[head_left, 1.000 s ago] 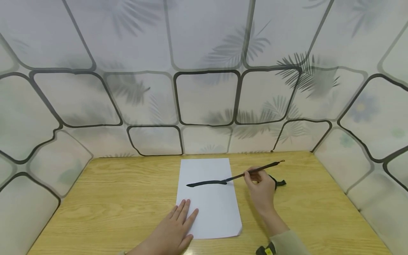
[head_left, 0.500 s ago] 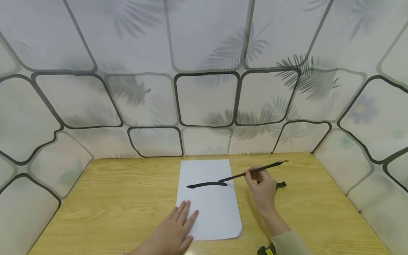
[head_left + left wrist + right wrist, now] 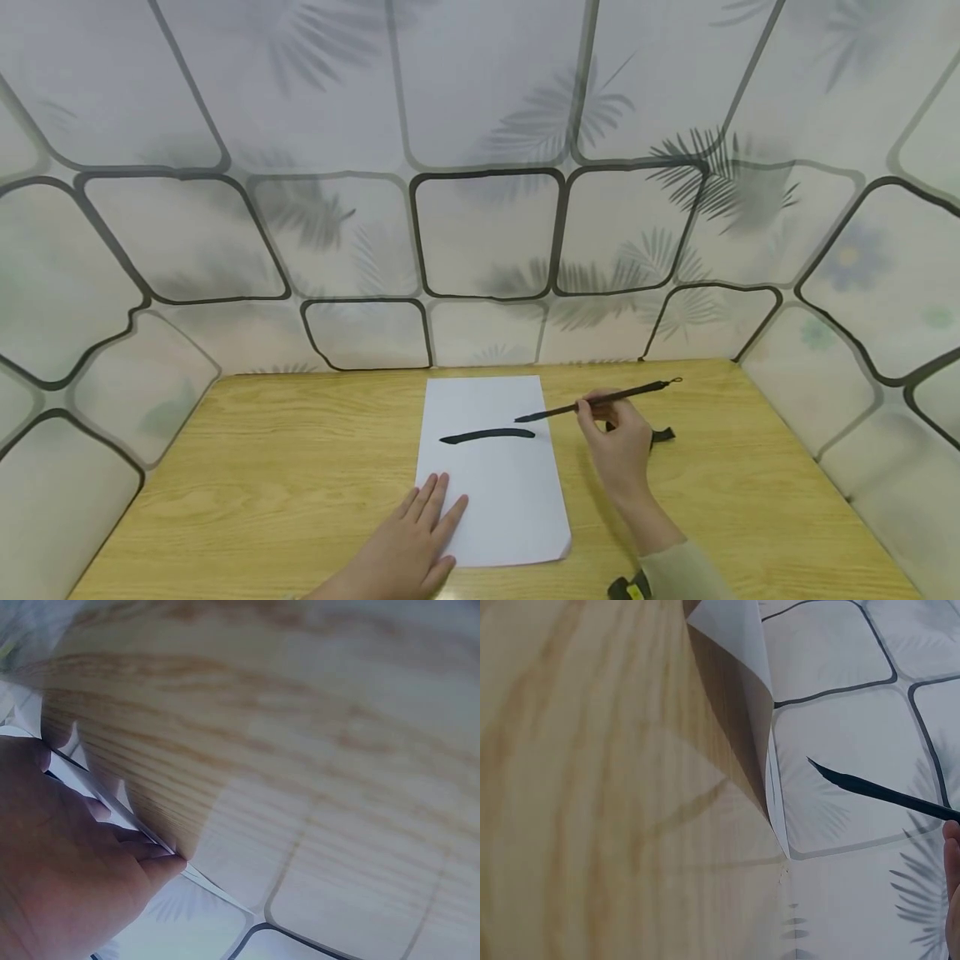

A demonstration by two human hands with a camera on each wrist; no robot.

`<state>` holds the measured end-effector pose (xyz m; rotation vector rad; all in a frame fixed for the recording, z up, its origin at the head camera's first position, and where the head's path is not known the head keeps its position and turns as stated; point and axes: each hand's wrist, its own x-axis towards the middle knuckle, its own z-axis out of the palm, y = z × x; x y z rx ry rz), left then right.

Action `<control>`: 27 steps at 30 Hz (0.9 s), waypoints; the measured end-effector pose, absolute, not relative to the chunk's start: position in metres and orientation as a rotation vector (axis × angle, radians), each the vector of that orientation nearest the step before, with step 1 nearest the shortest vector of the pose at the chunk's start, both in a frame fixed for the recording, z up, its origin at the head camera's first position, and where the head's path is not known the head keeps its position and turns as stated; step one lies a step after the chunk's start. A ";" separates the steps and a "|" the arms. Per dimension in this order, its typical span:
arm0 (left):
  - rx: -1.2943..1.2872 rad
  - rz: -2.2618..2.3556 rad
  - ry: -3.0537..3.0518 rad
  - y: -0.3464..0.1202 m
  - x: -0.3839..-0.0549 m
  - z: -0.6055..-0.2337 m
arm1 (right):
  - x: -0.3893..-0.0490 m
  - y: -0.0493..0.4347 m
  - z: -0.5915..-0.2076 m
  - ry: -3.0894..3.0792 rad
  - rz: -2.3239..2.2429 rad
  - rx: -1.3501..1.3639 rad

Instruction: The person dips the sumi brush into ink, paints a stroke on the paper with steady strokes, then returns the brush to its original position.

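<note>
A white sheet of paper (image 3: pixel 502 508) lies on the wooden table, bearing one thick black ink stroke (image 3: pixel 487 434) across its upper half. My left hand (image 3: pixel 408 537) rests flat on the sheet's lower left edge, fingers spread; the left wrist view shows that hand (image 3: pixel 75 862) along the paper's edge. My right hand (image 3: pixel 618 450) pinches a dark writing brush (image 3: pixel 555 411) by its handle, right of the sheet. The brush slants, its tip just above the stroke's right part. In the right wrist view the pointed black bristles (image 3: pixel 840 780) show clear of the paper, fingertips (image 3: pixel 952 834) at the frame's edge.
The sheet's lower right corner curls up. A black strap (image 3: pixel 663 435) shows at my right wrist, and a black and yellow item (image 3: pixel 630 588) is by the sleeve. Patterned panels (image 3: pixel 487 233) enclose the wooden table (image 3: pixel 300 442) at the back and sides.
The brush tip has lifted off the stroke's right end and shifted slightly left and upward, so the whole stroke shows. The left hand has stayed in place on the paper.
</note>
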<state>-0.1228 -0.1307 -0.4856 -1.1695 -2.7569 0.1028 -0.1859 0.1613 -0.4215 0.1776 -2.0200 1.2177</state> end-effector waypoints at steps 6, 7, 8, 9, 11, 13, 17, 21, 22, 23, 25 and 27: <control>-1.167 0.104 -2.770 -0.130 -0.123 -0.484 | -0.188 0.162 -0.419 -1.975 1.195 0.227; -1.167 0.101 -2.777 -0.130 -0.123 -0.484 | -0.188 0.163 -0.419 -1.969 1.195 0.235; -1.166 0.101 -2.778 -0.130 -0.123 -0.483 | -0.188 0.163 -0.419 -1.963 1.193 0.241; -1.166 0.101 -2.780 -0.130 -0.123 -0.482 | -0.189 0.164 -0.419 -1.959 1.186 0.245; -1.165 0.098 -2.778 -0.130 -0.123 -0.481 | -0.189 0.165 -0.418 -1.948 1.181 0.251; -1.166 0.094 -2.778 -0.130 -0.124 -0.481 | -0.190 0.166 -0.417 -1.934 1.172 0.258; -1.168 0.086 -2.799 -0.130 -0.124 -0.481 | -0.190 0.168 -0.415 -1.894 1.122 0.283; -1.168 0.070 -2.820 -0.130 -0.124 -0.481 | -0.189 0.168 -0.412 -1.850 1.078 0.320; -1.168 0.067 -2.824 -0.130 -0.124 -0.481 | -0.189 0.169 -0.412 -1.843 1.072 0.327; -1.168 0.063 -2.827 -0.129 -0.124 -0.480 | -0.190 0.170 -0.413 -1.836 1.066 0.330; -1.169 0.058 -2.828 -0.129 -0.124 -0.480 | -0.193 0.173 -0.417 -1.829 1.062 0.331; -1.169 0.056 -2.827 -0.129 -0.123 -0.480 | -0.198 0.178 -0.423 -1.821 1.050 0.328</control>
